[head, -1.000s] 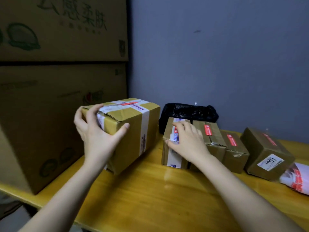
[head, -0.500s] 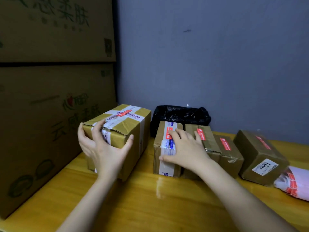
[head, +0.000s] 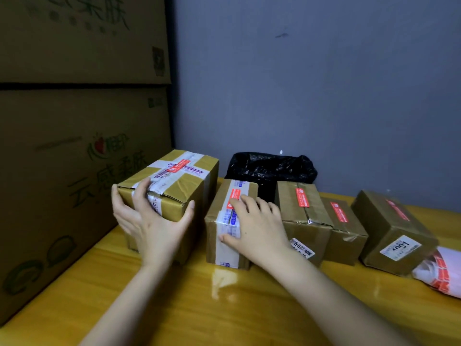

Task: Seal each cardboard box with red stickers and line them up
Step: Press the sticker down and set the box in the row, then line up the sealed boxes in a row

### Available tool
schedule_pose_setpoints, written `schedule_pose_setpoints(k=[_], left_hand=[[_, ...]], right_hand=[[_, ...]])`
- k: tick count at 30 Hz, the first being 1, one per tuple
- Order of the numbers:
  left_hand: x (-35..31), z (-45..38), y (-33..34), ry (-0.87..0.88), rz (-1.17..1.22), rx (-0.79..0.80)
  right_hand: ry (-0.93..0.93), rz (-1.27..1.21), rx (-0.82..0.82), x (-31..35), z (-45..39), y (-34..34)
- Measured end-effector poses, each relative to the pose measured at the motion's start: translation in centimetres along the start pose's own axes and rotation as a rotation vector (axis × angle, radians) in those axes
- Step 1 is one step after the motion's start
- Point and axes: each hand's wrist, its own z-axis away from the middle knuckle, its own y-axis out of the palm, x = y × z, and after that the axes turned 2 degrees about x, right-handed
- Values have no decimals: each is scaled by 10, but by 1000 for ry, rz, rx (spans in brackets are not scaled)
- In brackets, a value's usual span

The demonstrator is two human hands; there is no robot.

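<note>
Because the biggest parcel sets the start of the row, it serves as the landmark: a large brown cardboard box crossed with white printed tape and one red sticker standing at the left end of the glossy yellow wooden table. The left hand clasps its near end, fingers spread over the top corner and thumb hooked round the right edge. By its bulk it probably has some weight, and the stiff walls should bear a firm squeeze; the taped faces look slick, so holding by the corners and edges seems wiser than by the flat sides.

Just right of it, nearly touching, stands a medium brown cardboard box with a white tape band and a red sticker on top. The right hand lies over its near top edge, fingers loosely bent across the lid and thumb against the front face, pressing rather than pinching. It likely slides easily on the polished wood.

Further right sit three smaller brown taped boxes with red stickers, the first two touching, the last askew and apart. They look light and should nudge into line with a push on one end.

Farthest right, at the frame's edge, lies a white sheet of red stickers, thin and floppy.
</note>
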Motion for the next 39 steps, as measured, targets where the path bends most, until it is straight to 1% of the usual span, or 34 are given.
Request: schedule_pose_setpoints(k=[3, 5, 8, 12, 15, 19, 29, 36, 38, 39], left_hand=[[0, -1, -3, -30, -2, 25], [0, -1, -7, -28, 2, 76], [6, -1, -14, 42, -35, 159], [14, -5, -19, 96, -64, 179], [18, -6, -20, 100, -33, 143], [23, -9, -18, 50, -17, 112], [21, -10, -14, 53, -46, 137], [19, -7, -15, 47, -61, 159], [18, -4, -16, 73, -89, 128], [17, -2, -16, 117, -113, 97]], right_hand=[[11, -108, -10, 3, -2, 4], [79, -256, 20, 0, -1, 6], [155, -476, 90, -5, 0, 11], [144, -605, 121, -3, -3, 17], [137, -636, 114, 1, -9, 20], [138, -646, 112, 6, -16, 23], [154, -683, 114, -1, -22, 21], [146, -637, 112, 1, -24, 26], [140, -624, 104, 2, -22, 25], [131, -614, 96, 2, -20, 23]])
